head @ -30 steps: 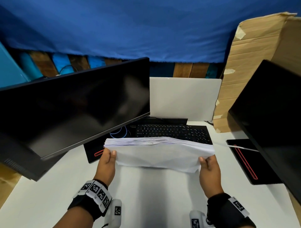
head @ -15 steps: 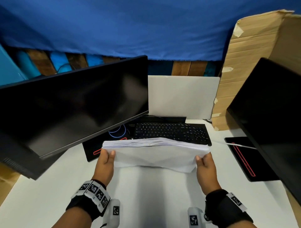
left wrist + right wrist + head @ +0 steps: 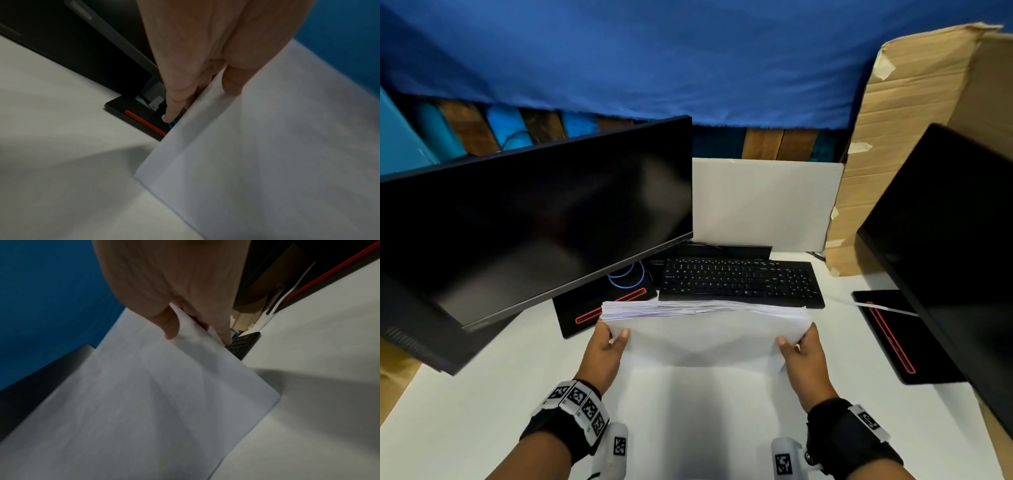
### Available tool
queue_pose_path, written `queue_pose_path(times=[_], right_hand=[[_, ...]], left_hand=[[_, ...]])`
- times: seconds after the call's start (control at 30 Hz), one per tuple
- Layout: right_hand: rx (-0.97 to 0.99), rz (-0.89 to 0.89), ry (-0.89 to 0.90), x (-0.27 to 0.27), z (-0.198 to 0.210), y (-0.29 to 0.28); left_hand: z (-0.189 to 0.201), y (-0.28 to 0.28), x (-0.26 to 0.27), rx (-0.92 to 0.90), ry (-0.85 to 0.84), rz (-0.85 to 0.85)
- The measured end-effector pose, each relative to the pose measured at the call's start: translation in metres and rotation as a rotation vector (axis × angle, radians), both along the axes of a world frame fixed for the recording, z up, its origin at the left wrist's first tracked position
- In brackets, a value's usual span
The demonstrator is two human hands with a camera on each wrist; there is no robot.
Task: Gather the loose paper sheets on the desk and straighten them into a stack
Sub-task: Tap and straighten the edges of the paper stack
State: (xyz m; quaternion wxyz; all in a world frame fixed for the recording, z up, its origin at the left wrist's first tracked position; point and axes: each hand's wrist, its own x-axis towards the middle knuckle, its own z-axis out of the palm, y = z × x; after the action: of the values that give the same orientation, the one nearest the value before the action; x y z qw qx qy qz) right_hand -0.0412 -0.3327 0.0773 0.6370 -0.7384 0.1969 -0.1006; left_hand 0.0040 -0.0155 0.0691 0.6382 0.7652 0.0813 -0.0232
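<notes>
A thick stack of white paper sheets [image 3: 705, 337] stands on its long edge above the white desk [image 3: 482, 394], in front of the keyboard. My left hand [image 3: 607, 346] grips its left end, thumb on the near face and fingers behind. My right hand [image 3: 803, 349] grips the right end the same way. The left wrist view shows the left thumb on the paper [image 3: 257, 146], the right wrist view the right thumb on the paper [image 3: 154, 394]. The top edges fan slightly unevenly. One loose sheet [image 3: 876, 306] lies under the right monitor.
A black keyboard [image 3: 739, 281] lies just behind the stack. A large monitor [image 3: 534, 219] leans at the left on a black base with a red stripe [image 3: 599, 308]. Another monitor [image 3: 945, 246] stands at the right, with cardboard [image 3: 900, 137] behind it.
The stack has come slightly toward me, away from the keyboard, and more of the keyboard shows. Both hands keep their grip on its ends.
</notes>
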Motion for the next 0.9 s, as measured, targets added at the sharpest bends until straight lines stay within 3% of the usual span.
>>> queue_pose_path(times=[0.33, 0.53, 0.9], right_hand=[[0.117, -0.020, -0.025, -0.002, -0.006, 0.003], [0.036, -0.028, -0.046, 0.000, -0.010, 0.005], [-0.014, -0.041, -0.183, 0.007, 0.011, 0.007]], left_hand=[[-0.003, -0.006, -0.001, -0.040, 0.060, -0.007], [-0.008, -0.004, 0.001, -0.038, 0.065, 0.035], [0.013, -0.004, 0.009, -0.037, -0.068, 0.113]])
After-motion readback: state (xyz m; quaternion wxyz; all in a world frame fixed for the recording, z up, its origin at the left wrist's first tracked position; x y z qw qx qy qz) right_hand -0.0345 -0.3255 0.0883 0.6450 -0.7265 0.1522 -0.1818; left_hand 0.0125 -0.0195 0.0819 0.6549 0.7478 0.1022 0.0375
